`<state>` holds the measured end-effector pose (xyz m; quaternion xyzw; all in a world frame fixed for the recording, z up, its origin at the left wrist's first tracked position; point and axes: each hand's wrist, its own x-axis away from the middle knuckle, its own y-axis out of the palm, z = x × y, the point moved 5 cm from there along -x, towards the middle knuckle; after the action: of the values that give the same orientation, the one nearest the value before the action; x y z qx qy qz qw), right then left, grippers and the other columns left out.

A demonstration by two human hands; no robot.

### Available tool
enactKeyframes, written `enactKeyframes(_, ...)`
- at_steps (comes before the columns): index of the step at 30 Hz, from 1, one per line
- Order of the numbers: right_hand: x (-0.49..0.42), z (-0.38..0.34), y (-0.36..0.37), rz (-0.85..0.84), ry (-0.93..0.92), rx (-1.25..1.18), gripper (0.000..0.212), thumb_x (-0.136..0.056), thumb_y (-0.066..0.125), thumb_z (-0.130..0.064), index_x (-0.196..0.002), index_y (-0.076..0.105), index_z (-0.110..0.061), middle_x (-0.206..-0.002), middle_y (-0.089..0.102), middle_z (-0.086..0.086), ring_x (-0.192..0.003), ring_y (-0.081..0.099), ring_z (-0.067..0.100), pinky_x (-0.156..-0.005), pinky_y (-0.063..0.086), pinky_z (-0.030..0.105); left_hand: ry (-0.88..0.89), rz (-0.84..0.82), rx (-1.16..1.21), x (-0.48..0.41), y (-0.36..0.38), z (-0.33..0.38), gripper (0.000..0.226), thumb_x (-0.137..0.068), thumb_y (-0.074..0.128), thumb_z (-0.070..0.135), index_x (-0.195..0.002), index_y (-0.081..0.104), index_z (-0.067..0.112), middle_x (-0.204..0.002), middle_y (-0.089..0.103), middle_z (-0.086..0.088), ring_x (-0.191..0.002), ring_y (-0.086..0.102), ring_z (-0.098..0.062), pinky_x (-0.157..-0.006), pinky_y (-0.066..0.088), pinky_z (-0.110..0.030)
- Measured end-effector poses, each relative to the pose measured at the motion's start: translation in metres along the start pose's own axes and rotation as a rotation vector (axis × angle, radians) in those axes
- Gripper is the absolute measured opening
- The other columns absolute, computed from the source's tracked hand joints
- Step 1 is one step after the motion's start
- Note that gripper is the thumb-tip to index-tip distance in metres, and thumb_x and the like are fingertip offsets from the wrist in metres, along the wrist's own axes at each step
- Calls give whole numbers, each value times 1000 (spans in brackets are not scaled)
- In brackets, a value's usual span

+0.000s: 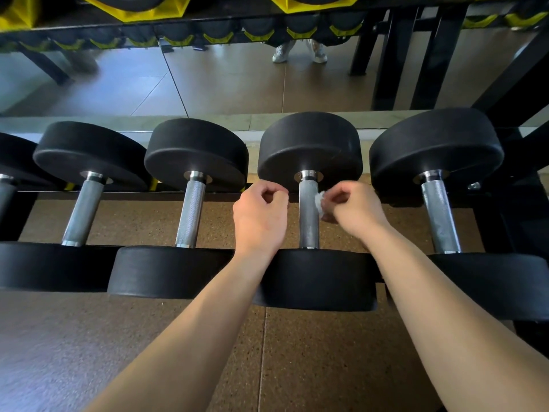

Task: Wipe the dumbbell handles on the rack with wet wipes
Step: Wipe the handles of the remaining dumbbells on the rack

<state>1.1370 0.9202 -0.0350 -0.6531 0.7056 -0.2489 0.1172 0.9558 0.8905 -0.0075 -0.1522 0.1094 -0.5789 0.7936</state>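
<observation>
While both arms reach over the rack [124,195], the right hand [353,209] pinches a small crumpled wet wipe [319,202] against the right side of a dumbbell handle [309,224], up near the far head of the 3rd whole dumbbell [310,144] from the left. The left hand [258,215] hovers just left of that handle, its fingers [274,193] curled together on nothing I can make out.

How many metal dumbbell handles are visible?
5 silver knurled handles: one cut off far left, two next, one between left hand and right hand, one far right. More may be hidden.
</observation>
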Motion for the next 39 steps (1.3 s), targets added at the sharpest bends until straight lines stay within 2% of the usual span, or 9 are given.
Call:
enactKeyframes(4,15,9,1,-262,75,67,9,-87,75,-12,-89,70,-20,-95,70,0,-83,71,13,-77,62,34,-12,-4,1,-1,0,-1,17,-92,58,20,-88,71,30,-85,72,8,-88,69,-12,-87,58,-42)
enactKeyframes(11,-9,-10,-4,244,-99,-83,5,-93,70,-26,-97,71,-24,-95,67,-10,-82,57,0,-64,40,13,-19,6,3,0,-1,0,18,-92,57,19,-87,71,30,-83,72,7,-84,69,-12,-84,59,-42)
enactKeyframes(13,-8,-9,-3,221,-118,-53,10,-93,70,-26,-102,73,-23,-98,68,-9,-84,59,-1,-67,44,13,-16,6,-1,-1,-1,0,18,-92,57,19,-87,71,30,-83,72,7,-84,69,-12,-85,59,-43)
enactKeyframes(17,1,0,0,37,-83,19,32,-92,70,-27,-124,69,-27,-117,66,-10,-105,62,9,-91,54,30,-3,7,-14,-1,-1,0,17,-94,58,19,-90,70,30,-85,71,8,-86,69,-11,-86,59,-42)
enactKeyframes(19,5,2,1,2,-79,36,41,-89,74,-24,-129,66,-26,-116,63,-11,-104,58,7,-87,46,25,-2,9,-15,-1,-1,0,17,-94,58,19,-90,70,30,-85,71,8,-85,69,-11,-86,59,-42)
enactKeyframes(23,-1,-3,-1,149,-111,29,28,-92,70,-22,-120,72,-22,-119,70,-3,-96,57,3,-70,37,9,-8,3,-13,0,-1,1,18,-93,57,19,-89,70,30,-84,71,8,-85,69,-11,-85,59,-41)
enactKeyframes(28,-5,-19,-5,232,-206,30,23,-93,70,-23,-116,74,-20,-114,72,-4,-96,60,2,-69,35,4,-20,2,-3,0,0,0,20,-91,56,17,-87,71,30,-84,71,7,-86,69,-12,-86,59,-42)
enactKeyframes(35,14,-6,-5,-161,-180,285,22,-87,76,-28,-109,73,-26,-101,69,-11,-91,63,4,-73,48,18,-15,1,-18,-1,0,0,18,-91,57,19,-88,70,31,-86,71,7,-87,68,-13,-86,59,-44)
enactKeyframes(39,0,-17,-8,62,-221,144,22,-90,74,-24,-111,73,-23,-105,69,-7,-91,61,4,-68,39,10,-12,4,-24,-1,0,0,18,-90,57,20,-86,70,31,-85,71,7,-88,69,-14,-86,59,-45)
